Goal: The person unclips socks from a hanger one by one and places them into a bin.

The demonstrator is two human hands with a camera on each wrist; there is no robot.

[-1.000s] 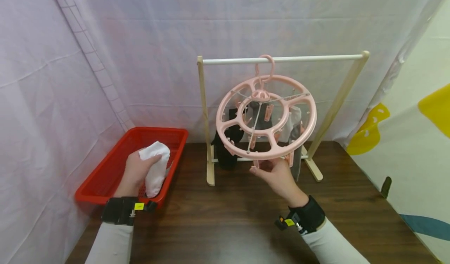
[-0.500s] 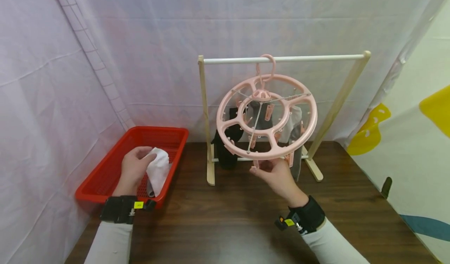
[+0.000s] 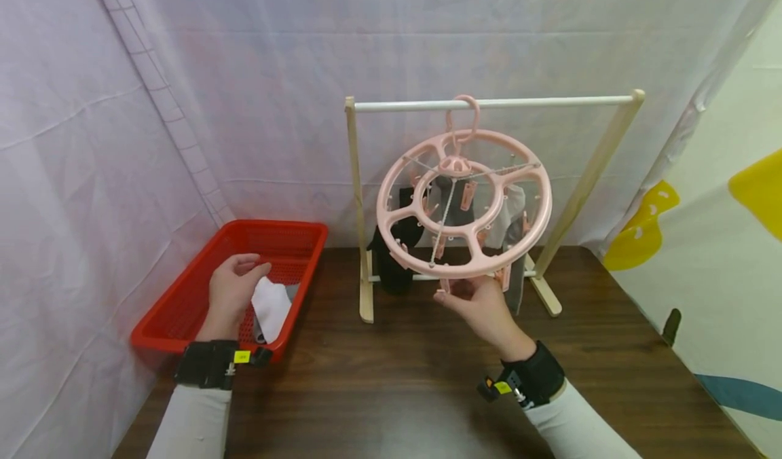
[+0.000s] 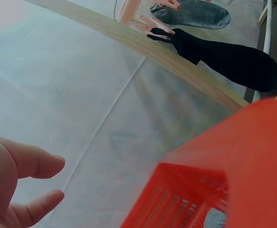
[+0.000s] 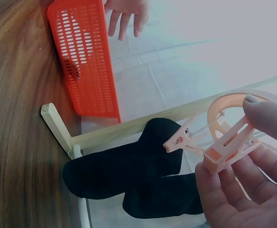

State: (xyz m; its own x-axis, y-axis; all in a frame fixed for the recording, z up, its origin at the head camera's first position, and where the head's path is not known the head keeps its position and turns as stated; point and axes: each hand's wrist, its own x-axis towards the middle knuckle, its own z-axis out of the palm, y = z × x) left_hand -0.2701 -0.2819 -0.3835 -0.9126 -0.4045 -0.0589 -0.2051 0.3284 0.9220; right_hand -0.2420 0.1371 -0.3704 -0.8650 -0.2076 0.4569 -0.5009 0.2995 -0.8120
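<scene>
Above the red basket [image 3: 277,225], my left hand [image 3: 231,292] has its thumb and fingers apart, with nothing between them in the left wrist view. A white sock [image 3: 273,311] lies in the basket just below those fingertips, over a grey sock [image 3: 292,291] that is partly hidden. My right hand [image 3: 485,313] is under the front rim of a round pink drying hanger [image 3: 470,269]. In the right wrist view its thumb and fingers pinch a pink clothespin [image 5: 229,148] of that hanger. Black socks [image 5: 114,173] hang beside this clothespin.
The hanger hooks over the white bar [image 3: 550,101] of a wooden stand [image 3: 594,160] on the brown table [image 3: 379,384]. Grey and white socks [image 3: 513,214] hang at the hanger's right and back. White cloth walls [image 3: 269,106] enclose the left and back.
My left hand has let go of the white sock, which has dropped into the basket. The fingers have spread and drawn slightly left. My right hand stays at the clothespin.
</scene>
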